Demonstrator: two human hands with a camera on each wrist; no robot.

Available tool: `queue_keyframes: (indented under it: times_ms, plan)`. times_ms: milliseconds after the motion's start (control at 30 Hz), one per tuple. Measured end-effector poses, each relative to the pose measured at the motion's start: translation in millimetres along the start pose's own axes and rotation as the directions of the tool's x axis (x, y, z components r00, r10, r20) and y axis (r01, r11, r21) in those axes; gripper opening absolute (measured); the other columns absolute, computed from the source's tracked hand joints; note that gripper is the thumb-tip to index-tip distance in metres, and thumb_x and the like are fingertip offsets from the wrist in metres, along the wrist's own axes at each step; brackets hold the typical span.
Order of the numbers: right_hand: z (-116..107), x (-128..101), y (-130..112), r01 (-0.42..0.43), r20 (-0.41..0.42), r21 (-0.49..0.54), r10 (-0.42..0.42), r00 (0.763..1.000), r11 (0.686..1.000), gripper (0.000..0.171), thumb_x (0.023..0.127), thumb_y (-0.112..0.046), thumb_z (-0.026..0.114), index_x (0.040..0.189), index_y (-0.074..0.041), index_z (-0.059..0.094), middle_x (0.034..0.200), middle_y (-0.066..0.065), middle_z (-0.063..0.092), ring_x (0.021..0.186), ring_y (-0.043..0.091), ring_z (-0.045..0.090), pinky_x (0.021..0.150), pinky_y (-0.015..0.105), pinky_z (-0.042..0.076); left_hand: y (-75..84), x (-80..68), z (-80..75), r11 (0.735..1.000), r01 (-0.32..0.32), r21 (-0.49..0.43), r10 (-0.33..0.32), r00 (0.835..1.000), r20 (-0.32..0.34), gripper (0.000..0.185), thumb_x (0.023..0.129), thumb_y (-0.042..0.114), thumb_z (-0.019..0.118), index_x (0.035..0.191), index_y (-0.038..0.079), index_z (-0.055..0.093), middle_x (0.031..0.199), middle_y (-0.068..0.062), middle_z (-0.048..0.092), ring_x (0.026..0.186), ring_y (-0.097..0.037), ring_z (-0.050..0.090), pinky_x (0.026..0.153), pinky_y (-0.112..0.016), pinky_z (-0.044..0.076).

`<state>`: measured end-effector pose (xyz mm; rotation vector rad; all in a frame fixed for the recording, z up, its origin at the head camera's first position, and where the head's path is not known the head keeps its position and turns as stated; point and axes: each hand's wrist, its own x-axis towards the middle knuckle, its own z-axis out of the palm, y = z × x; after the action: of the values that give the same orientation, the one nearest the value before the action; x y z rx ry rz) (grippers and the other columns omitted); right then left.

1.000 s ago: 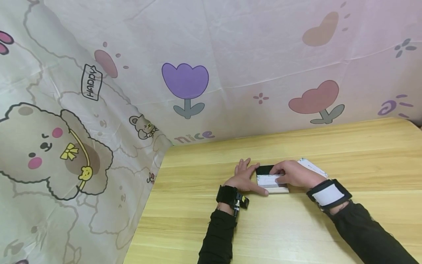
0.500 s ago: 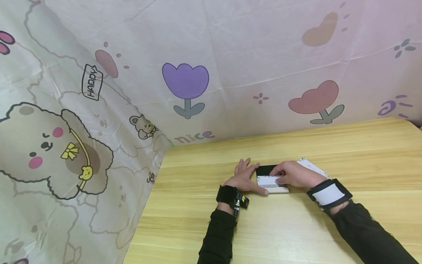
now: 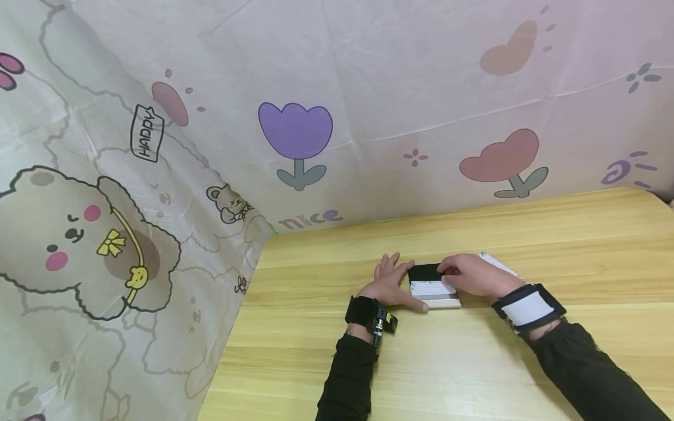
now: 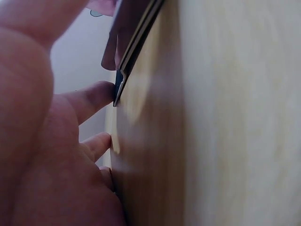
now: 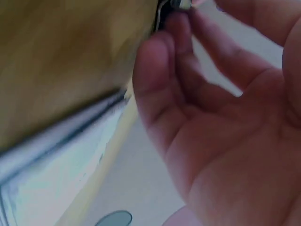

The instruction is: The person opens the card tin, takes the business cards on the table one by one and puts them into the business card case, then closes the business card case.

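Observation:
A flat case (image 3: 444, 304) with a silver near edge and a black far part lies on the table, a white printed card (image 3: 426, 287) set across its middle. My left hand (image 3: 387, 286) rests at its left side with fingers spread, thumb along the near edge and index finger at the far left corner. In the left wrist view, the index fingertip touches the dark end of the case (image 4: 120, 84). My right hand (image 3: 471, 275) bends over the case's right side, fingertips right at the card's far right corner. Whether it pinches anything, I cannot tell.
White printed cards (image 3: 497, 263) lie to the right of the case, partly hidden behind my right hand; their edge (image 5: 70, 127) also shows in the right wrist view. The wooden table (image 3: 295, 327) ends at a patterned cloth backdrop (image 3: 368, 175) at the back and left.
My right hand has moved slightly up and to the right, from over the card to its far right corner, baring more of the case. My left hand and the case stay put.

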<state>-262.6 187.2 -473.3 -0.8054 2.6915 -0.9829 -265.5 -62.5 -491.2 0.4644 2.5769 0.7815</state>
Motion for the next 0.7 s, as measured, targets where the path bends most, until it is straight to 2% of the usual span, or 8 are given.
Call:
queue_keyframes:
  times_ms: [167,267,367,500,700]
  plan:
    - [-4.9,-2.0,5.1,-0.073,-0.118,-0.106,0.060,0.991,0.992,0.028,0.093,-0.002,0.066,0.119,0.010,0.067,0.106,0.023,0.071,0.101,0.039,0.064,0.091,0.059,0.050,0.2,-1.3,0.5,1.000,0.008,-0.012,-0.008,1.000,0.000,0.113,0.070,0.052,0.093,0.163,0.038,0.031,0.174,0.007,0.000,0.159,-0.023,-0.013,0.122,-0.066,0.012]
    - [-9.4,-5.9,6.0,-0.180,-0.163,-0.119,0.159,0.974,0.976,0.040,0.091,-0.002,0.066,0.128,0.011,0.061,0.118,0.037,0.061,0.111,0.054,0.052,0.094,0.064,0.041,0.6,-1.9,0.8,1.000,0.013,-0.017,-0.013,1.000,-0.002,0.113,0.069,0.052,0.093,0.163,0.039,0.032,0.174,0.008,0.000,0.159,-0.023,-0.013,0.122,-0.068,0.012]
    - [-15.4,-11.8,7.5,-0.302,-0.167,-0.111,0.282,0.945,0.947,0.051,0.090,-0.005,0.064,0.135,0.014,0.052,0.127,0.046,0.048,0.110,0.060,0.042,0.089,0.067,0.040,0.9,-1.9,0.3,1.000,0.011,-0.014,-0.011,1.000,-0.003,0.113,0.069,0.051,0.094,0.163,0.040,0.031,0.174,0.008,0.000,0.159,-0.022,-0.013,0.122,-0.068,0.012]
    - [-22.3,-19.1,13.2,-0.386,-0.136,-0.134,0.369,0.920,0.913,0.056,0.089,-0.009,0.068,0.135,0.016,0.048,0.124,0.049,0.043,0.098,0.057,0.042,0.074,0.064,0.047,1.3,-1.7,-0.6,1.000,0.002,-0.008,-0.002,1.000,-0.003,0.113,0.069,0.050,0.094,0.163,0.039,0.031,0.174,0.007,-0.001,0.159,-0.022,-0.013,0.123,-0.067,0.012]
    - [-26.8,-21.6,18.4,-0.383,-0.147,-0.129,0.364,0.920,0.915,0.059,0.083,-0.001,0.076,0.131,0.020,0.049,0.111,0.046,0.049,0.088,0.051,0.051,0.065,0.054,0.051,0.4,-1.0,-0.9,1.000,-0.001,0.001,0.001,1.000,-0.003,0.113,0.070,0.050,0.094,0.163,0.038,0.031,0.174,0.007,0.000,0.159,-0.021,-0.013,0.123,-0.065,0.011]
